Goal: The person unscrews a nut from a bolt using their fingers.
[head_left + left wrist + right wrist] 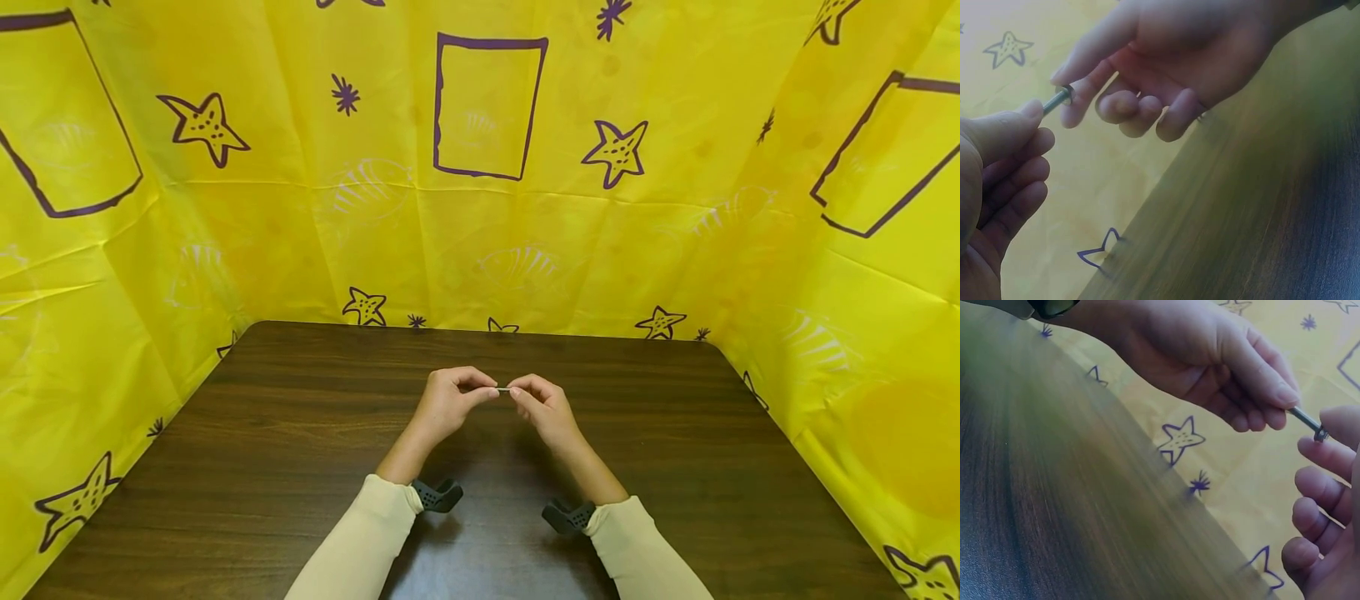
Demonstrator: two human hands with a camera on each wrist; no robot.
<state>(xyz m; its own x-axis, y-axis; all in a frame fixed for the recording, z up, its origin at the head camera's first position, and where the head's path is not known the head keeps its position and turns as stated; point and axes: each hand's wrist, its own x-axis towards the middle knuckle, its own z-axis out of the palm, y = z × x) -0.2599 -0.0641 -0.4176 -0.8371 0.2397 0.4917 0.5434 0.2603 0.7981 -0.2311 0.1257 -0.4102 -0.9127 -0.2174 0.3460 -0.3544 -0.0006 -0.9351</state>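
Note:
A thin metal bolt (503, 389) is held up above the table, between the two hands. My left hand (444, 403) pinches its shaft between thumb and forefinger. In the left wrist view the bolt (1054, 103) ends in a wider round piece beside the right fingertips. My right hand (549, 412) pinches that wide end with thumb and forefinger, its other fingers loosely curled. From the right wrist view the bolt (1305, 419) slants down to the right; whether its wide end is a head, a nut or a washer I cannot tell. The left fingertips cover the bolt's other end.
Below the hands is a dark wood-grain table (300, 467). A yellow curtain (495, 225) printed with stars and fish surrounds its back and sides. Each wrist carries a dark strap mount, the left mount (438, 496) and the right mount (567, 517) facing inward.

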